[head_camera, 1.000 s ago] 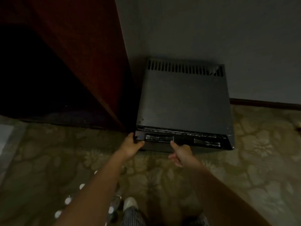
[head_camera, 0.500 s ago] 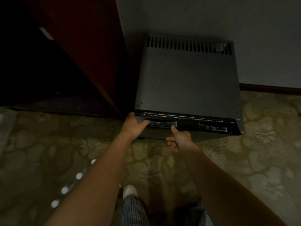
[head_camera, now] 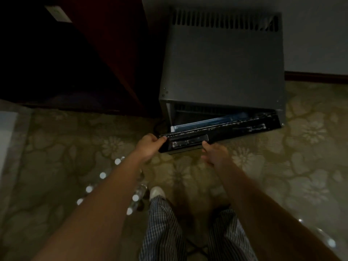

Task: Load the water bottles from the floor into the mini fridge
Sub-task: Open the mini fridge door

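Observation:
A dark grey mini fridge (head_camera: 222, 65) stands on the carpet against the wall. Its black door (head_camera: 222, 129) is swung partly out on the left side, hinged at the right, and a pale inner edge shows in the gap. My left hand (head_camera: 148, 146) grips the door's left top corner. My right hand (head_camera: 212, 153) touches the door's front edge near the recessed handle, thumb up against it. Several clear water bottles with white caps (head_camera: 102, 175) stand on the floor at the lower left, partly hidden behind my left forearm.
A dark red wooden cabinet (head_camera: 113, 44) stands just left of the fridge, with a black cable on the floor between them. Patterned carpet (head_camera: 301, 166) spreads around. My checked trousers and a white shoe (head_camera: 157, 193) are below. A pale object lies at the far left edge.
The fridge door was closed before; now its left side has swung outward, opening a gap. Both hands have moved toward me with the door.

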A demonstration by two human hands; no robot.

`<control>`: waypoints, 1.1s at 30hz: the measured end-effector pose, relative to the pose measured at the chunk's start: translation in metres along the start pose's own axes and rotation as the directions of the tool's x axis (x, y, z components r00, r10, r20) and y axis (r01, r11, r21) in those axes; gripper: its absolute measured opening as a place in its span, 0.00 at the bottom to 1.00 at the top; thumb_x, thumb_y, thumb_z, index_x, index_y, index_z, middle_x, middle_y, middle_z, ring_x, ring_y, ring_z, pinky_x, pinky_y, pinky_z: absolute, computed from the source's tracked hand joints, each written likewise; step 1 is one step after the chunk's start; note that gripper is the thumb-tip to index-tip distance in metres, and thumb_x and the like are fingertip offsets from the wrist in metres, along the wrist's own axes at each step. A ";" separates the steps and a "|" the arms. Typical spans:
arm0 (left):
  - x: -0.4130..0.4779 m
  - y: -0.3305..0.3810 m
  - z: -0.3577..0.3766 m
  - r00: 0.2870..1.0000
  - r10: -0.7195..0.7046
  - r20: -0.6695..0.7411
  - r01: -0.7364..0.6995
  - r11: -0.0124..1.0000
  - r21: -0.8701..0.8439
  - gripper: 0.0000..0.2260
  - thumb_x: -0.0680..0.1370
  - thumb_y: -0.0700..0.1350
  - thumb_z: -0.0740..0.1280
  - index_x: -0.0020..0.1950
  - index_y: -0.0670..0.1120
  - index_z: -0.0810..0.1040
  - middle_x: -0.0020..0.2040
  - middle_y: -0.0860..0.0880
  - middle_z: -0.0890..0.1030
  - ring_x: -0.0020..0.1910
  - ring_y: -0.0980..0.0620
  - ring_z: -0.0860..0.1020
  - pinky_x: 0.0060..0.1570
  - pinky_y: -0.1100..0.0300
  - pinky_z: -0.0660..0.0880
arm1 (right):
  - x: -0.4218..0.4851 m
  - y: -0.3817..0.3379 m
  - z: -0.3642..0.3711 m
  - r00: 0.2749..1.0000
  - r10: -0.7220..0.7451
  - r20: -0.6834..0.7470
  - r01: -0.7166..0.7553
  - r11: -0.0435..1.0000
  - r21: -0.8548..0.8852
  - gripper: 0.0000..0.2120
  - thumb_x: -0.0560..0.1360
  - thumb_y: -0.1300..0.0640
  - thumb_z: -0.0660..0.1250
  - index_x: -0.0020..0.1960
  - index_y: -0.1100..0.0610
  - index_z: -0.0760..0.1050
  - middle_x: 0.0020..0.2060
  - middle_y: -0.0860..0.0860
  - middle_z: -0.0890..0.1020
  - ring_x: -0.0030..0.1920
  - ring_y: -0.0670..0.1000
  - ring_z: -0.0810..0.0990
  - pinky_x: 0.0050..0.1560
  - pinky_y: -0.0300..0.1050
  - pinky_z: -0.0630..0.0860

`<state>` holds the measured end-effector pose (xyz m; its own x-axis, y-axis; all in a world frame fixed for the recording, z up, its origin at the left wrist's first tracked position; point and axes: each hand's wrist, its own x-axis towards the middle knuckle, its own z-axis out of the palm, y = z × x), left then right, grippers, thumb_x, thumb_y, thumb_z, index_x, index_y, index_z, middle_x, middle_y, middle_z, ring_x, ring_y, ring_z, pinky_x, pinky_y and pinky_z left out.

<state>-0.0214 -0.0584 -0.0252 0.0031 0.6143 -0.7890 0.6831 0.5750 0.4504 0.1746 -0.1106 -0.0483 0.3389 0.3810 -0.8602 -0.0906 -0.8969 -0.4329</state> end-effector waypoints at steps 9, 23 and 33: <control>-0.047 -0.007 0.053 0.964 -0.091 0.250 0.000 0.939 0.344 0.22 0.78 0.57 0.58 0.64 0.44 0.73 0.62 0.43 0.76 0.59 0.44 0.75 0.57 0.53 0.72 | -0.051 0.067 -0.026 0.983 -0.012 -0.182 0.010 1.000 -0.016 0.12 0.79 0.58 0.60 0.62 0.55 0.73 0.52 0.53 0.80 0.53 0.53 0.79 0.57 0.52 0.76; -0.093 0.053 0.229 0.958 0.129 0.256 -0.152 0.986 0.073 0.10 0.80 0.42 0.60 0.57 0.41 0.77 0.48 0.45 0.80 0.48 0.51 0.77 0.42 0.66 0.72 | -0.055 0.153 -0.137 0.958 -0.246 -0.147 0.199 0.941 -0.273 0.25 0.78 0.56 0.60 0.71 0.38 0.63 0.53 0.50 0.83 0.53 0.54 0.81 0.53 0.53 0.79; -0.121 0.078 0.328 0.975 -0.088 0.202 0.118 0.983 -0.141 0.08 0.80 0.46 0.59 0.49 0.48 0.78 0.51 0.48 0.79 0.51 0.51 0.76 0.47 0.61 0.71 | -0.031 0.178 -0.253 0.945 -0.298 -0.134 0.230 0.899 -0.373 0.16 0.79 0.57 0.60 0.65 0.47 0.74 0.49 0.54 0.84 0.49 0.55 0.82 0.50 0.46 0.77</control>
<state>0.2712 -0.2651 -0.0314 0.0905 0.4392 -0.8938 0.5687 0.7140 0.4084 0.3850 -0.3394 -0.0301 0.4732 0.5971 -0.6477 0.3460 -0.8021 -0.4867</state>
